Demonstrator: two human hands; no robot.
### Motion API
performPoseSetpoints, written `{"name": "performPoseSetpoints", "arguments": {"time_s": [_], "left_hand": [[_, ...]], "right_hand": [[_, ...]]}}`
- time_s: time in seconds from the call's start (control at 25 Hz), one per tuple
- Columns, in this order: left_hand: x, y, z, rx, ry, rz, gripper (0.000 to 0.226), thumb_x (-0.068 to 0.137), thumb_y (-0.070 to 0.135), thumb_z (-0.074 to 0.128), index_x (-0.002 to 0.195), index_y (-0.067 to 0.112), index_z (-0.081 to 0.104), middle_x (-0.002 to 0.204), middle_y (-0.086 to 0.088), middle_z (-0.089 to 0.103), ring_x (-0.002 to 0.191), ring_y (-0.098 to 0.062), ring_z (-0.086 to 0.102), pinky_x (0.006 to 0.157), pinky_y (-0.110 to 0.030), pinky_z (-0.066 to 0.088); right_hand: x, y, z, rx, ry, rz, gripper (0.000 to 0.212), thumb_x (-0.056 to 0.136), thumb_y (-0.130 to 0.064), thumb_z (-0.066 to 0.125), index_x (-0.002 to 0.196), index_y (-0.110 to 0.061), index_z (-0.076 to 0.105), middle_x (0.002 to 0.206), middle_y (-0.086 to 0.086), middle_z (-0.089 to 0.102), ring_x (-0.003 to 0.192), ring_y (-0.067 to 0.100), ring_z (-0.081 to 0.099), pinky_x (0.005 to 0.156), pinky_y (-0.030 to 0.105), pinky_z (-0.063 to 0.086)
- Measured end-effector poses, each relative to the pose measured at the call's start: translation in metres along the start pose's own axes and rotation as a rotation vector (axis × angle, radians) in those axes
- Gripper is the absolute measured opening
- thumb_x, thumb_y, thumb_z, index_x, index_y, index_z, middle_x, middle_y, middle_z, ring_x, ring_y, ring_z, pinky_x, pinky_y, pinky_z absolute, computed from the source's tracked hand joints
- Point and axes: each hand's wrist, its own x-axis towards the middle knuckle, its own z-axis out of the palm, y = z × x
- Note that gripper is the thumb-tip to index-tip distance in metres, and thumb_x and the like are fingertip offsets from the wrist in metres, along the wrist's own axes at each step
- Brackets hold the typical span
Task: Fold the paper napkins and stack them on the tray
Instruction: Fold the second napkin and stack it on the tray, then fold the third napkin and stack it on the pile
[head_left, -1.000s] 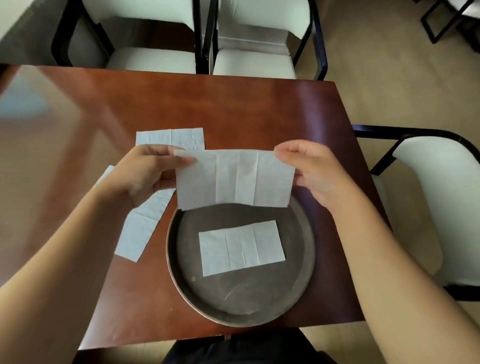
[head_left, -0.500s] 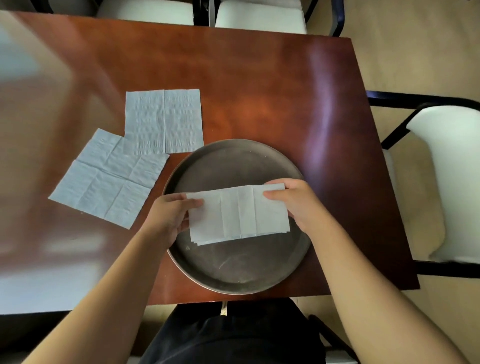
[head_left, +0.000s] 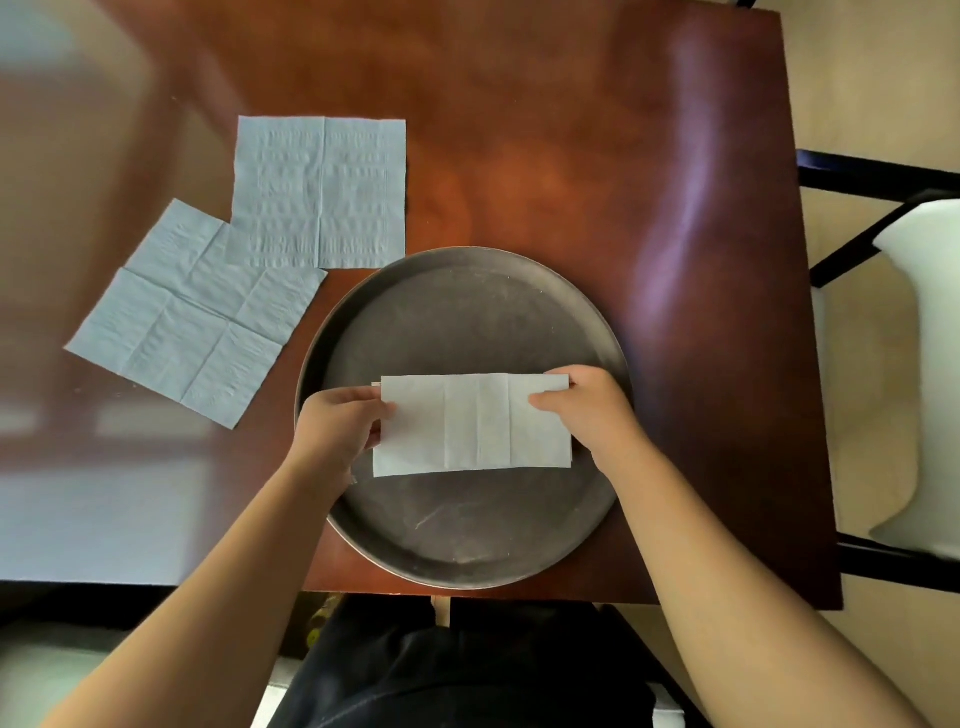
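Observation:
A folded white napkin (head_left: 472, 425) lies flat in the middle of the round dark tray (head_left: 467, 306), covering the folded napkin that lay there before. My left hand (head_left: 340, 423) pinches its left edge and my right hand (head_left: 589, 408) pinches its upper right corner. Two unfolded napkins rest on the table left of the tray: one square to the table (head_left: 319, 192), the other turned at an angle (head_left: 195, 312) and partly under the first.
The wooden table (head_left: 519, 130) ends just right of the tray and just below it. A white-cushioned chair with a black frame (head_left: 924, 364) stands at the right. My dark-clad lap (head_left: 457, 670) is under the near edge.
Both hands brought the folded napkin down from above the tray onto the napkin lying in it. The view tilted down, closer over the tray.

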Motion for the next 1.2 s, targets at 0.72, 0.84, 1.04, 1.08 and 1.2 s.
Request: {"name": "performPoseSetpoints", "arguments": {"time_s": [0.72,0.84,1.04,1.08,1.2], "left_hand": [[-0.019,0.082,-0.033,-0.289,0.068,0.066,0.012,0.086,0.007,0.064,0.094,-0.002,0.067,0.091,-0.022,0.072,0.080,-0.028,0.074,0.070,-0.030,0.060],[-0.020,0.108,-0.042,-0.376,-0.014,0.135,0.016,0.087,0.007,0.062,0.099,-0.002,0.066,0.088,-0.018,0.074,0.079,-0.025,0.075,0.069,-0.030,0.061],[-0.003,0.143,-0.067,-0.382,-0.098,0.170,0.020,0.089,0.010,0.060,0.103,-0.002,0.067,0.093,-0.018,0.071,0.083,-0.028,0.074,0.075,-0.033,0.060],[0.003,0.149,-0.073,-0.369,-0.106,0.166,0.019,0.089,0.010,0.060,0.102,-0.001,0.068,0.094,-0.019,0.071,0.083,-0.028,0.075,0.075,-0.033,0.060],[0.025,0.159,-0.091,-0.338,-0.112,0.140,0.017,0.091,0.012,0.059,0.100,0.002,0.068,0.097,-0.018,0.073,0.084,-0.027,0.075,0.079,-0.036,0.059]], "right_hand": [[0.017,-0.087,-0.053,-0.113,-0.021,-0.254,0.019,0.081,-0.026,0.071,0.098,-0.019,0.068,0.089,0.001,0.073,0.092,0.023,0.070,0.084,0.036,0.055],[0.011,-0.127,-0.044,0.096,-0.093,-0.259,0.007,0.084,-0.017,0.069,0.091,-0.014,0.070,0.084,0.007,0.073,0.083,0.023,0.072,0.083,0.037,0.058],[0.002,-0.183,-0.005,0.166,-0.106,-0.275,0.005,0.087,-0.016,0.066,0.085,-0.017,0.070,0.085,0.005,0.073,0.081,0.017,0.073,0.079,0.030,0.058],[0.002,-0.191,0.003,0.172,-0.101,-0.265,0.005,0.088,-0.016,0.065,0.085,-0.017,0.069,0.086,0.005,0.073,0.082,0.017,0.073,0.079,0.030,0.058],[0.005,-0.209,0.029,0.172,-0.097,-0.231,0.004,0.089,-0.017,0.065,0.087,-0.017,0.067,0.089,0.006,0.073,0.083,0.017,0.072,0.080,0.029,0.059]]}}
